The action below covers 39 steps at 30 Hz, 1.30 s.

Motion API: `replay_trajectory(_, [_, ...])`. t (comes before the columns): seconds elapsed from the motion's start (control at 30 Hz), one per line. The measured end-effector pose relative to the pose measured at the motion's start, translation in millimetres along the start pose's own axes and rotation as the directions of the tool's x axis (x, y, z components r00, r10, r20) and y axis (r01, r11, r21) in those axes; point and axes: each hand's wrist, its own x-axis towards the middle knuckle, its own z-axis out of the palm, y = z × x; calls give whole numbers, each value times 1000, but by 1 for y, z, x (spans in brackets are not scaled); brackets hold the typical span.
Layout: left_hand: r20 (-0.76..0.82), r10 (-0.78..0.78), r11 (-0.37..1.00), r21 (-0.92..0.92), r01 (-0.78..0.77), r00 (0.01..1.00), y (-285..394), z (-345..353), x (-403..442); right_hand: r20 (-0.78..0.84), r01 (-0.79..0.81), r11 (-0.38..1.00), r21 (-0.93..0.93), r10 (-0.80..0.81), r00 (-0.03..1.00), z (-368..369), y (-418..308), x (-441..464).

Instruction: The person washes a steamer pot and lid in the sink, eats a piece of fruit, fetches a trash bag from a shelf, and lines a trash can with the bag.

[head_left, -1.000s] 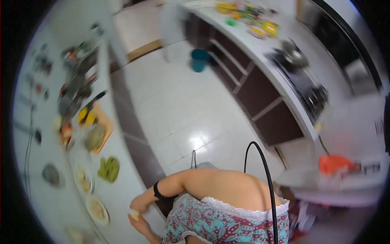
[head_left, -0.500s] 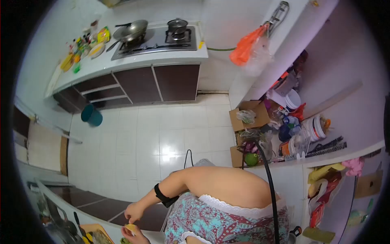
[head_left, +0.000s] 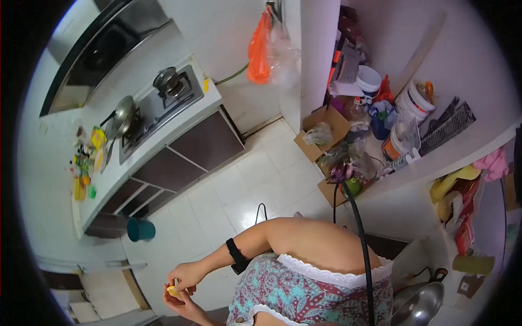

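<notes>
A small yellow piece (head_left: 174, 292) is between my two hands; its exact kind is too small to make out. My right hand (head_left: 187, 275), below a black wristband (head_left: 235, 254), pinches it from above. From beneath, my left hand (head_left: 187, 307) closes its fingers around the piece, partly hidden by the lower edge of the view. Both hands are held in front of my patterned top (head_left: 310, 290), close together and touching the same piece.
A stove (head_left: 163, 111) with a wok (head_left: 124, 115) and a small pot (head_left: 167, 80) stands across the room. On the floor are a teal bin (head_left: 141, 230) and cardboard boxes (head_left: 334, 122) of vegetables. A black cable (head_left: 360, 233) runs past my shoulder. A metal pan (head_left: 421, 304) lies lower right.
The view has turned, so the near counter with the cutting board has left the picture and the metal pan shows more. The yellow piece is still in my hands, held closer together.
</notes>
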Motion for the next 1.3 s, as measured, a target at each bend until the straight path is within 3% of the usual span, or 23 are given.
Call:
replay_trajectory(0.13, [47,-9,996,90,4,999,4,50,37,-115,59,998,-1,-59,992,-52,-15,-11])
replay_trajectory(0.2, [14,65,971,229,-66,998,7,76,60,-155,48,999,-15,-50,987,-82,-23,-8])
replay_trajectory(0.33, [101,32,995,93,-42,994,10,122,90,-233,50,992,112,-22,972,-131,-38,-25])
replay_trajectory(0.4, [140,-73,997,12,72,987,5,114,103,-258,54,965,255,14,966,-137,-35,-16])
replay_trajectory(0.5, [204,2,1000,-9,0,979,5,125,119,-186,21,936,351,48,981,-152,-37,-13])
replay_trajectory(0.53, [158,-25,1000,7,24,987,0,120,123,-158,4,929,371,59,986,-149,-37,-3])
replay_trajectory(0.7, [151,-20,999,-29,25,988,1,36,154,41,-97,883,459,88,995,-109,-39,85])
replay_trajectory(0.77, [104,11,993,112,-23,995,8,-5,152,132,-100,907,409,50,990,-80,-44,113])
replay_trajectory(0.8, [62,-37,991,127,29,997,21,-25,147,190,-130,901,414,54,980,-61,-43,125])
replay_trajectory(0.9, [-3,98,954,286,-93,995,34,-93,129,265,-67,949,307,-18,964,0,-55,159])
replay_trajectory(0.97, [-93,91,946,319,-57,992,50,-139,113,293,-65,916,396,-59,954,44,-64,176])
replay_trajectory(1.07, [-219,75,937,349,7,973,75,-196,79,372,-232,945,231,134,918,98,-102,193])
replay_trajectory(1.1, [-282,-23,986,154,69,959,37,-199,52,425,-249,942,224,136,895,102,-59,197])
replay_trajectory(1.17, [-346,-164,979,-170,110,924,27,-234,35,462,-224,954,200,110,880,133,-48,224])
replay_trajectory(1.2, [-393,-166,980,-164,108,905,18,-252,21,477,-209,959,191,96,873,152,-36,237])
replay_trajectory(1.27, [-403,-266,933,-335,129,876,6,-290,1,557,-192,972,136,85,826,193,-19,266])
replay_trajectory(1.3, [-438,-246,949,-291,122,865,2,-310,-6,619,-224,968,111,109,778,214,-10,281])
